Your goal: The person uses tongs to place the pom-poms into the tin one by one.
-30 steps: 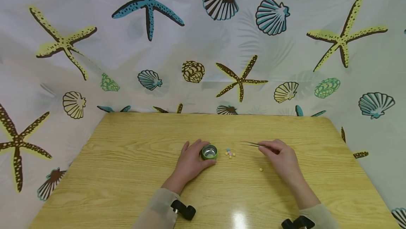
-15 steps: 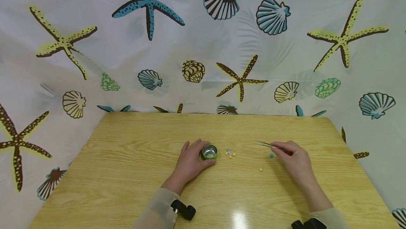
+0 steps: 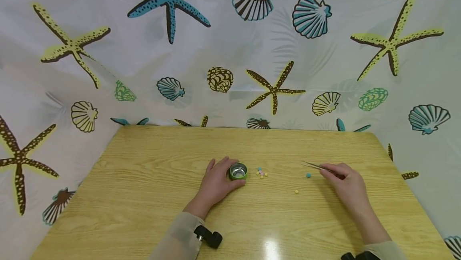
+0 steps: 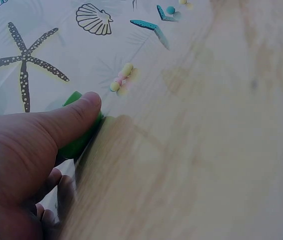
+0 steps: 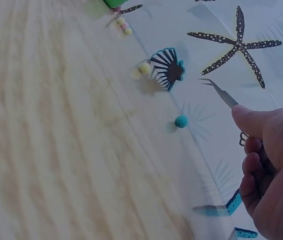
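My left hand (image 3: 215, 186) holds a small round green container (image 3: 238, 178) from its left side, thumb in front and fingers behind. The container stands upright on the table, its silvery inside showing. Between thumb and fingers, my right hand (image 3: 346, 184) pinches metal tweezers (image 5: 223, 94). Their bent tips point left, slightly apart, with nothing between them. A blue bead (image 3: 308, 175) lies just below the tips in the head view. Nearer the front is a single yellow bead (image 3: 297, 191). Several small beads (image 3: 261, 173), yellow, pink and blue, lie grouped right of the container.
The light wood-grain table (image 3: 151, 196) is backed by a white cloth (image 3: 144, 64) printed with starfish and shells. The cloth also runs down past the table's left and right edges.
My right hand has moved to the right with the tweezers, uncovering the blue bead that was hidden behind it. My left hand keeps its place on the green container.
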`<state>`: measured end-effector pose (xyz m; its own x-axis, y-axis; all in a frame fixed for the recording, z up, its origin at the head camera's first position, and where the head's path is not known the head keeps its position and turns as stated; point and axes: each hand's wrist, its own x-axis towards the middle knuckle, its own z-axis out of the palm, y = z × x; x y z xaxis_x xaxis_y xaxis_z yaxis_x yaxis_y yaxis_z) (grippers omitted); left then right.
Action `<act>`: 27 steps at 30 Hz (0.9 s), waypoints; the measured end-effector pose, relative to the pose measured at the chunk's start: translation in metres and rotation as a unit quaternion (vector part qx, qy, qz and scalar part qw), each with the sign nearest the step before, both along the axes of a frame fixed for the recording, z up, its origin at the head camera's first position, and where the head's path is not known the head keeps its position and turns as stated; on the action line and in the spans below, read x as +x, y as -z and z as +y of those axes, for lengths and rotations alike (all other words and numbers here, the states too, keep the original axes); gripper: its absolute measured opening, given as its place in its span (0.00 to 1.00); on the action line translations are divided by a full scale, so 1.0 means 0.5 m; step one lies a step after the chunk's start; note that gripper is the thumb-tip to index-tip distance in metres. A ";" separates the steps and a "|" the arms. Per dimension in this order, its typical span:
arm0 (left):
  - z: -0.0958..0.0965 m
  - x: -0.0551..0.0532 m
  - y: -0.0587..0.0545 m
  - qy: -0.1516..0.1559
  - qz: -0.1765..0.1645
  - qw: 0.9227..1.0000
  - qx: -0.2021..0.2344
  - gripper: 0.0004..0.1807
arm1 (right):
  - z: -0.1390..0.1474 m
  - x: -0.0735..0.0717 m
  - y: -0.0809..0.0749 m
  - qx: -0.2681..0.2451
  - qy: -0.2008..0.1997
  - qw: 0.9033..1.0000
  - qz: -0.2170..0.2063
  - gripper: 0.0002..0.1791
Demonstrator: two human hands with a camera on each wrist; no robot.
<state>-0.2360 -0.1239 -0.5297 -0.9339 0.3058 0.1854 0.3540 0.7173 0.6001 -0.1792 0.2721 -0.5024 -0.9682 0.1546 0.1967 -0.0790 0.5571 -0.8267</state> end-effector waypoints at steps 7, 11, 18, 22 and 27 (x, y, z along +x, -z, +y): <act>0.000 0.000 0.000 -0.003 -0.003 1.000 0.000 0.39 | 0.027 0.005 0.006 0.011 0.011 1.000 -0.012 0.19; 0.001 0.002 -0.003 -0.003 -0.003 1.000 0.000 0.38 | 0.038 0.008 0.010 0.020 0.009 1.000 -0.018 0.19; 0.003 0.002 -0.004 -0.003 -0.006 1.000 -0.001 0.39 | 0.055 0.006 0.019 0.040 -0.001 0.999 -0.025 0.16; 0.002 0.003 -0.003 -0.002 -0.005 1.000 -0.003 0.39 | 0.062 0.005 0.022 0.045 -0.008 0.998 -0.031 0.16; 0.002 0.002 -0.003 -0.001 -0.001 1.000 -0.004 0.38 | 0.068 0.006 0.024 0.040 -0.019 0.998 -0.040 0.17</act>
